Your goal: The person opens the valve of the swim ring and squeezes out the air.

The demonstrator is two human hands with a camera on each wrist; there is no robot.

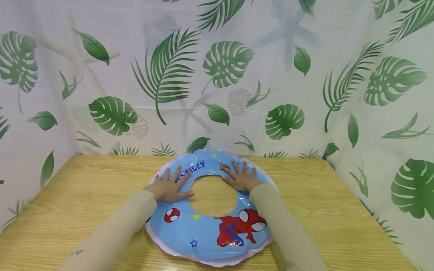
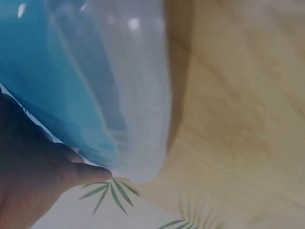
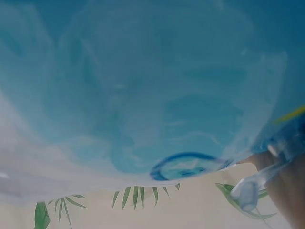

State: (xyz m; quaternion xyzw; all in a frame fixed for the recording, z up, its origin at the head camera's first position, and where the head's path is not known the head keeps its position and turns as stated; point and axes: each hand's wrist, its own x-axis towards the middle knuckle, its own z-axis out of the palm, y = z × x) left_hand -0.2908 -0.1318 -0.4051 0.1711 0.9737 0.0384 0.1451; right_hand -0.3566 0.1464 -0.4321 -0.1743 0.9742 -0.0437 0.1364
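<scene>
A blue inflatable swim ring with red cartoon figures and a pale rim lies on the table, looking puffed up. My left hand rests on its left side, fingers spread over the printed lettering. On the upper right of the ring, my right hand presses with straight, spread fingers beside the hole. The left wrist view has the ring's side close up, with part of the left hand at lower left. A clear plastic valve sticks out near the right hand in the right wrist view.
The light wood-grain table extends on both sides of the ring and shows through its hole. A white cloth with green leaf prints hangs behind the table and along its left and right sides.
</scene>
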